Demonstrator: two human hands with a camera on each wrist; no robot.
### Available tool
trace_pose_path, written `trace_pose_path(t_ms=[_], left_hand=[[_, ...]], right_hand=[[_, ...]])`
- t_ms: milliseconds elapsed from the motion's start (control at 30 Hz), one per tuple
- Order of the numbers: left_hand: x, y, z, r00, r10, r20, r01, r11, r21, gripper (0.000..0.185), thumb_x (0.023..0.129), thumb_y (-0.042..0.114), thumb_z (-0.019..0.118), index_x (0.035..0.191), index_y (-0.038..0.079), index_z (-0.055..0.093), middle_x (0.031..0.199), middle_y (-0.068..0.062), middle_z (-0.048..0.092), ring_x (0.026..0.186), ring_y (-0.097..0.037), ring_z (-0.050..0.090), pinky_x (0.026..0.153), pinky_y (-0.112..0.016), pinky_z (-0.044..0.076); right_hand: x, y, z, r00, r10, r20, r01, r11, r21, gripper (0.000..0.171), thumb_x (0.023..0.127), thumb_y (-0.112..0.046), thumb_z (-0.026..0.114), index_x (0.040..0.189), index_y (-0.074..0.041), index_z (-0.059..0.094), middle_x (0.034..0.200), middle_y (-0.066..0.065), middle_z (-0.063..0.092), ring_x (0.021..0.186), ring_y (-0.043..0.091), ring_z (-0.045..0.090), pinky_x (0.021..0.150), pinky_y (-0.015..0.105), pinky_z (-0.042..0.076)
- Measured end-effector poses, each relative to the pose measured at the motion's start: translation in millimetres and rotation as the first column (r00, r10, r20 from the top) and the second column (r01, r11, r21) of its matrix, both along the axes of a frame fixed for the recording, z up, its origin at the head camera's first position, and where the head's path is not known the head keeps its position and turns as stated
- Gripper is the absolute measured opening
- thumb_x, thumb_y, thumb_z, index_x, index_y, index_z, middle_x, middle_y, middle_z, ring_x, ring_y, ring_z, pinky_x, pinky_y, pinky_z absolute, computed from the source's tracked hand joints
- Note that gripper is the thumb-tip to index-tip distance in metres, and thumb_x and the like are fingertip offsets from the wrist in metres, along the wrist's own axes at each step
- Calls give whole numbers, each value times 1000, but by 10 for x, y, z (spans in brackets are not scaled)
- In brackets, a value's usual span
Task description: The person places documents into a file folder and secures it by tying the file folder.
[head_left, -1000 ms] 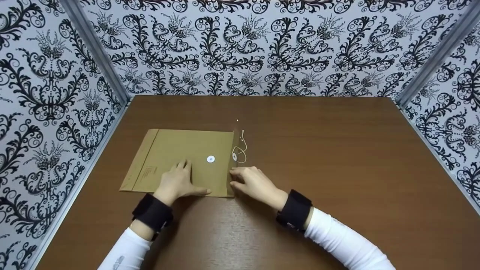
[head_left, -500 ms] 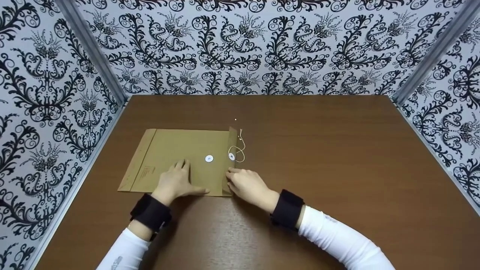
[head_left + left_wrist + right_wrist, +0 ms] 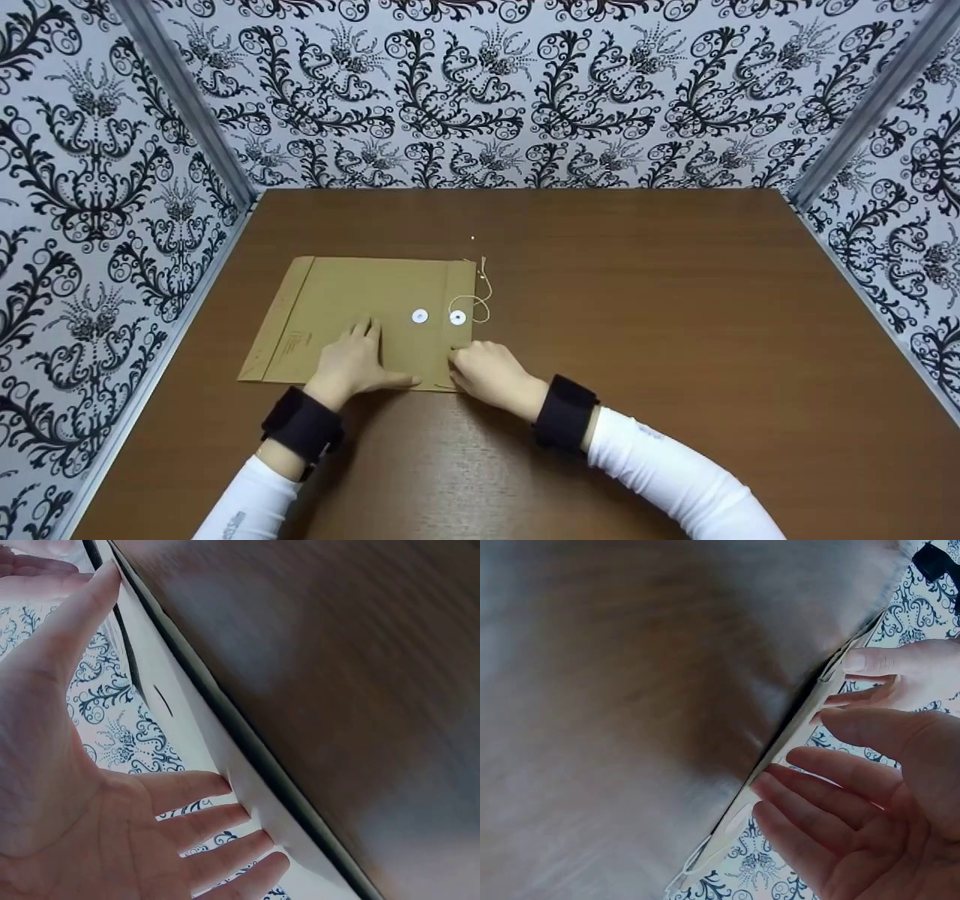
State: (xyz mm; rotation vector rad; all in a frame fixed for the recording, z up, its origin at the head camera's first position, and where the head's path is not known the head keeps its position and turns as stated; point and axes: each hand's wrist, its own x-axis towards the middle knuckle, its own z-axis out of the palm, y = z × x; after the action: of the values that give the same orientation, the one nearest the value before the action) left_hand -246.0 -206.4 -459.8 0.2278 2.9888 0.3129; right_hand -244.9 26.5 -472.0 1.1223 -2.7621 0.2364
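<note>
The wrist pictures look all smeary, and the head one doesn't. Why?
Head view: sharp and evenly lit, flat brown paper envelope crisp. Left wrist view: brown wooden table blurred, left hand very close. Right wrist view: table smeared, dim bluish light, right hand soft.

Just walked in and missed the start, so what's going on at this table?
A person is working on a brown envelope lying flat on the table. The left hand presses flat on its near part. The right hand presses the flap down at the envelope's right end. The flap lies folded over, so two white discs sit side by side. The string lies loose, not wound round them.
</note>
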Motion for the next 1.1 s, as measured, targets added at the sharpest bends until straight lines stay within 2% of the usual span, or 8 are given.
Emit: trace_pose_path(t_ms=[167, 300, 400, 500, 633, 833, 933, 1100], left_hand=[[-23, 1, 35, 999, -15, 32, 16, 1000, -26, 120, 73, 71, 76, 151, -11, 37, 158, -34, 38, 142, -53, 44, 101, -64, 52], [-77, -17, 105, 998, -53, 29, 55, 996, -76, 103, 82, 65, 71, 146, -11, 45, 151, -35, 46, 135, -54, 51, 101, -65, 51], [-178, -27, 147, 996, -92, 20, 94, 991, -101, 86, 89, 58, 68, 143, -7, 51, 146, -33, 52, 129, -53, 56, 100, -65, 51], [-341, -6, 141, 987, -158, 13, 158, 983, -91, 76, 94, 52, 67, 144, -4, 52, 146, -31, 53, 131, -51, 56, 102, -65, 51], [-584, 91, 93, 961, -274, -33, 273, 961, -48, 65, 96, 43, 67, 144, 0, 53, 149, -26, 53, 134, -47, 55, 104, -64, 50], [-877, 296, 55, 902, -420, -100, 418, 908, -39, 58, 100, 30, 64, 149, 2, 48, 153, -22, 50, 138, -45, 53, 113, -59, 45], [-974, 383, 57, 882, -457, -115, 451, 889, -74, 52, 102, 24, 61, 148, 2, 50, 154, -21, 50, 140, -44, 52, 116, -59, 42], [-1071, 471, 42, 867, -484, -119, 467, 872, -147, 45, 104, 18, 57, 146, 1, 53, 154, -19, 52, 140, -41, 53, 117, -57, 42]], right_hand=[[-3, 8, 36, 999, 7, 54, -7, 1000, 8, 14, 93, -16, 71, 82, -8, 68, 79, 6, 72, 70, 26, 72, 60, 40, 58], [-2, 14, 59, 995, 5, 99, -6, 1000, 7, 14, 92, -16, 72, 82, -8, 69, 78, 7, 73, 70, 27, 72, 59, 40, 58], [-4, 24, 73, 991, 0, 133, -1, 1000, 1, 14, 92, -16, 73, 81, -8, 70, 78, 8, 72, 70, 28, 72, 59, 42, 58], [-8, 31, 86, 987, -6, 160, 8, 1000, -10, 16, 90, -18, 74, 80, -7, 70, 78, 9, 72, 72, 30, 72, 60, 44, 59], [-9, 32, 91, 983, -20, 183, 22, 1000, -11, 18, 89, -21, 76, 79, -7, 70, 78, 11, 72, 73, 31, 72, 62, 45, 59], [-8, 24, 97, 982, -32, 186, 30, 999, 17, 20, 90, -23, 77, 80, -7, 71, 80, 12, 73, 75, 32, 72, 64, 45, 60], [-13, 19, 104, 981, -38, 189, 33, 999, 25, 20, 90, -23, 77, 79, -7, 71, 80, 11, 73, 75, 31, 72, 65, 45, 60], [-8, 7, 99, 979, -43, 197, 37, 999, 37, 21, 90, -24, 76, 78, -8, 69, 81, 11, 73, 75, 30, 72, 65, 45, 59]])
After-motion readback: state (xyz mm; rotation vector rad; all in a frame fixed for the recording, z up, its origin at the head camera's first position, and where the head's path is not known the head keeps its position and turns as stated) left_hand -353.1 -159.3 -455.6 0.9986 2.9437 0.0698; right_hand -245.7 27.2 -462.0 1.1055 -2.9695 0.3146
